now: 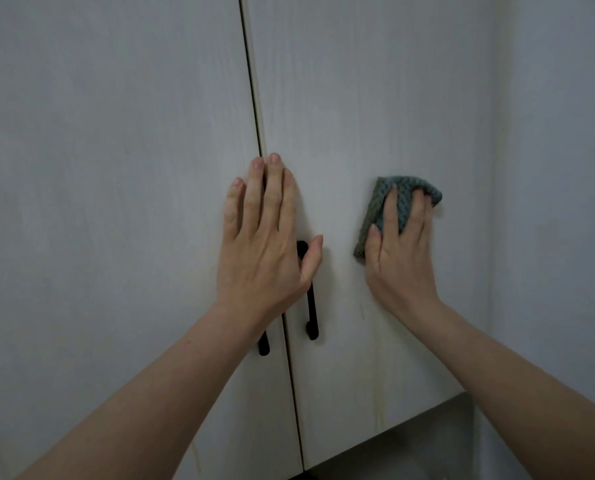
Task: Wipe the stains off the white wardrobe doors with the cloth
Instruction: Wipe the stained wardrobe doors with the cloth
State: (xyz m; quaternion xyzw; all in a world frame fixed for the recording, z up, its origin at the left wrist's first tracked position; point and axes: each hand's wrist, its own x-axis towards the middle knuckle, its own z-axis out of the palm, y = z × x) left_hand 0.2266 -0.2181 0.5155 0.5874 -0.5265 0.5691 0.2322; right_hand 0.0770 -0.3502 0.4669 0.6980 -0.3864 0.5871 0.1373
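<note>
**Cloth pressed to right wardrobe door, left hand bracing**

Cloth (398, 206), grey-green and waffle-textured, folded and held flat against the right door (358, 98) under the right hand (398, 251), fingers spread over it and thumb pinching its lower edge. Left hand (264, 237) laid open across the gap between the doors, fingers straight, palm over the upper end of the right black handle (311, 306); left black handle (263, 346) mostly hidden behind the wrist.

Risks, as judged: door pushed or swung if bracing pressure slackened during scrubbing; cloth slipped from under the fingers on a hard stroke; faint vertical yellowish streaks (379, 393) low on the right door missed, being well below the cloth. Small dark mark (361, 311) near the right wrist likewise untouched.

Surface: pale, white wood-grain laminate, matte, on both left door (116, 168) and right. Room: dim, cool light; plain wall (566, 168) just beside the right door; dark recess (427, 445) beneath the door's lower edge, contents not discernible.
</note>
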